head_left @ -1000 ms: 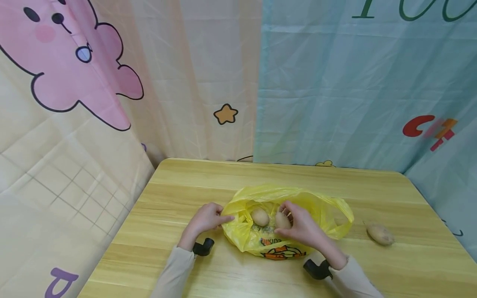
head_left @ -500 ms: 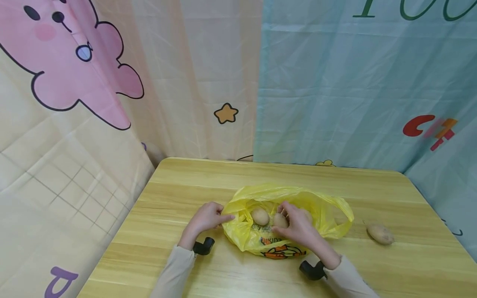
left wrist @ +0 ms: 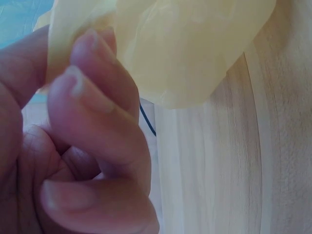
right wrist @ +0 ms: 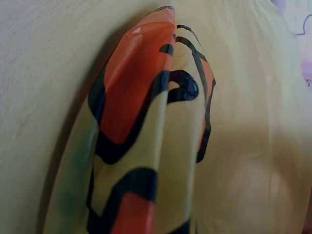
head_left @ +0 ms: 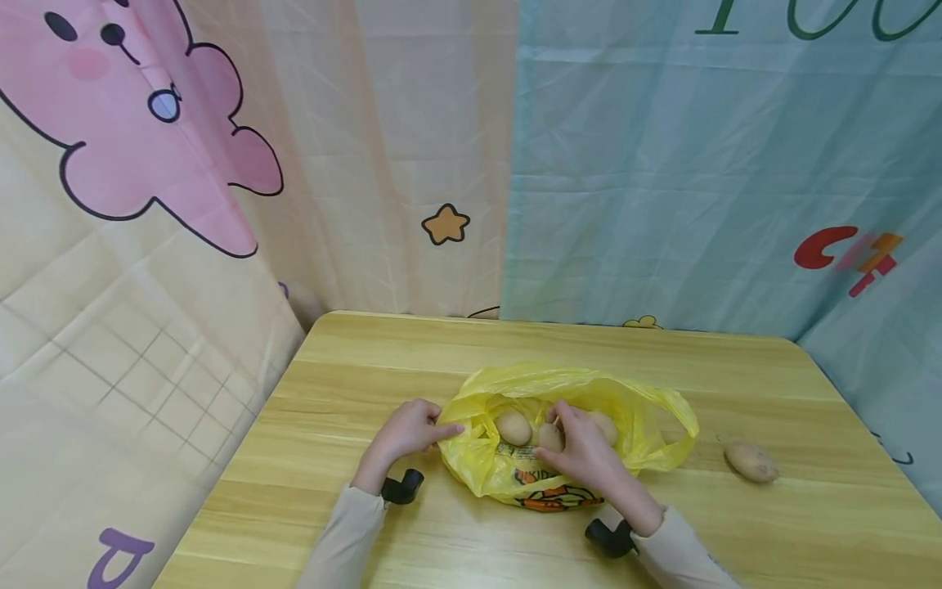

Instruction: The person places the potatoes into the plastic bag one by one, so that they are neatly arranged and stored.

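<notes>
A yellow plastic bag (head_left: 500,478) lies on its side on the table with its mouth spread toward me. My left hand (head_left: 406,429) pinches the bag's left edge between thumb and fingers; the left wrist view shows the curled fingers against the yellow film (left wrist: 180,53). Inside the bag my right hand (head_left: 585,446) grips a potato (head_left: 549,438), its thumb and fingers around it. One potato (head_left: 513,427) sits just to the left, and another (head_left: 606,426) shows partly behind the right hand. In the right wrist view the bag's orange-and-black print (right wrist: 136,87) hides the hand.
A loose potato (head_left: 751,462) lies on the wooden table (head_left: 309,458) to the right of the bag. The bag's handle loop (head_left: 688,417) stretches toward it. Printed curtains (head_left: 412,147) hang behind the table and along both sides.
My right hand has moved slightly left inside the bag with the potato, uncovering more of the potato behind it. The left hand has stayed in place.
</notes>
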Available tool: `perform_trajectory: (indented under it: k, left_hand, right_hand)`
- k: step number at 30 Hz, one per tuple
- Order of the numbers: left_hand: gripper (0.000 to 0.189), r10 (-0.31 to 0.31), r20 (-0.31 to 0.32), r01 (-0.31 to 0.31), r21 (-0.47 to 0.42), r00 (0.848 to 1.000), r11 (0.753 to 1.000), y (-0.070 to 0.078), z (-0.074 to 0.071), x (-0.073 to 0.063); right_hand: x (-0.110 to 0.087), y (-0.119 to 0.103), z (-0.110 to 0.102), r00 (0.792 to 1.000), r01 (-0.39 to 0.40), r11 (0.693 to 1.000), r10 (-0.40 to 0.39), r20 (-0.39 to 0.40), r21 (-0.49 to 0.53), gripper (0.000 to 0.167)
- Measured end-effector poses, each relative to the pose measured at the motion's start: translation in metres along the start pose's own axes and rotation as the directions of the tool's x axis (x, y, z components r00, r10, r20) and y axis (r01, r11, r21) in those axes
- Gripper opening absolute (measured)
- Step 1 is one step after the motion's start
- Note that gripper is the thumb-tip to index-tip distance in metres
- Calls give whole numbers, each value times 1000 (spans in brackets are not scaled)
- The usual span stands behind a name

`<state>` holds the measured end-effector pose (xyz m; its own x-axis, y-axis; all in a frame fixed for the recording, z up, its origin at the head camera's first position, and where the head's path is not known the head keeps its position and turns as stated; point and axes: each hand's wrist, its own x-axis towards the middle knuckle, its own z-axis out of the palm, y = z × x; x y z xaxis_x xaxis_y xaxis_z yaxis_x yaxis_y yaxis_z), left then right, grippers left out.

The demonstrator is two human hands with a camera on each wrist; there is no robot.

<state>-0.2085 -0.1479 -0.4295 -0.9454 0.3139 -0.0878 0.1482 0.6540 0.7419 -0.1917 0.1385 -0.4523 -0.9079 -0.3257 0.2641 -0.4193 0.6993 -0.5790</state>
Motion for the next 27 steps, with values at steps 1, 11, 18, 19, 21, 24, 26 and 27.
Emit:
perform_trajectory:
  k: [1,11,18,19,21,24,26,27]
  left_hand:
    - [30,-1,-1,1,0,1000,1000,0,0,0]
    - [31,-2,-10,2,-3,1000,1000,0,-1,-1]
    - [31,2,-9,-2,2,1000,1000,1,-1,-2]
    - [31,1,-9,-1,1,1000,1000,1,-1,-2]
    - [31,2,-10,-2,0,1000,1000,1,-1,-2]
    - [31,5,-12,-5,2,1000,1000,1,-1,-2]
    - [31,5,-13,-5,4,1000,1000,1,-2,-3]
    - [31,5,-12,-5,3,1000,1000,1,-2,-3]
  right_hand:
    - [0,-1,0,1000,-3,1000,3,-4,-5,45]
    - [3,-6,3,1000,-12,999,11,-15,-49,44]
    - [4,-8,4,1000,-3,998,2,-22,-68,42]
    - [4,-8,5,1000,-6,997,4,-21,-70,42]
    - [4,-8,5,1000,-9,997,7,-22,-73,41]
    - [4,-7,6,1000,-10,997,8,-25,-76,41]
    - [4,-7,6,1000,-7,997,5,-29,-74,41]
    - [4,-7,6,1000,-5,997,3,-31,-74,41]
